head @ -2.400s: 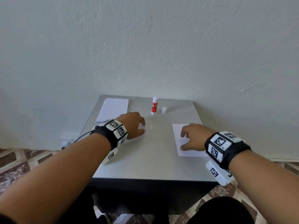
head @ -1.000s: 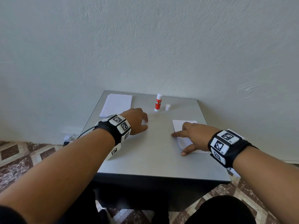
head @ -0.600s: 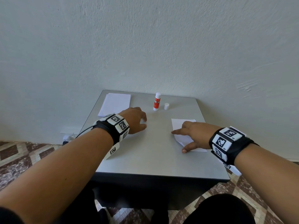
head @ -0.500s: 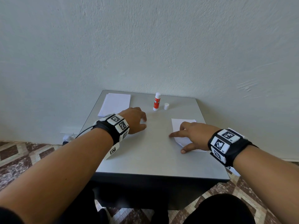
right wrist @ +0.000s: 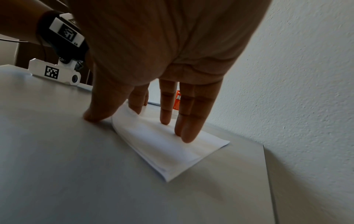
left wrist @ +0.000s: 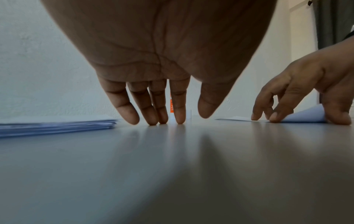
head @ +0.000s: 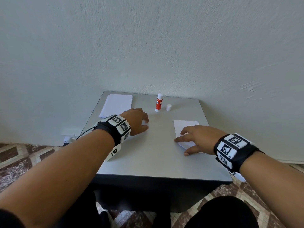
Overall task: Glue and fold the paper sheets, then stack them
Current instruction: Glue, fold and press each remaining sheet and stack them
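Right hand (head: 199,139) sits nearest, on the right side of the grey table (head: 148,162), palm down on the folded paper sheet (head: 184,125). Fingers straight and spread, tips pressing the top layer flat; thumb tip lands on bare table just beside the sheet's rounded fold edge. Nothing gripped, just pressed. In the right wrist view the sheet (right wrist: 168,145) shows two layers, fold side bulging up slightly under the index finger, the far corner lying flat near the table's right edge.

Left hand (head: 135,121) is left of centre, a bit further back, well apart from the sheet. Fingers extended and loosely together, tips touching the bare tabletop, holding nothing; the left wrist view confirms four fingertips (left wrist: 180,119) down on the surface, thumb hanging just above it.

Behind the left hand, at the back left corner, lies the stack of paper sheets (head: 117,104), flat and squared up.

Back centre, near the wall (head: 148,46): glue stick (head: 159,102) standing upright, uncapped, with its white cap (head: 168,107) standing just beside it on the right, not touching.
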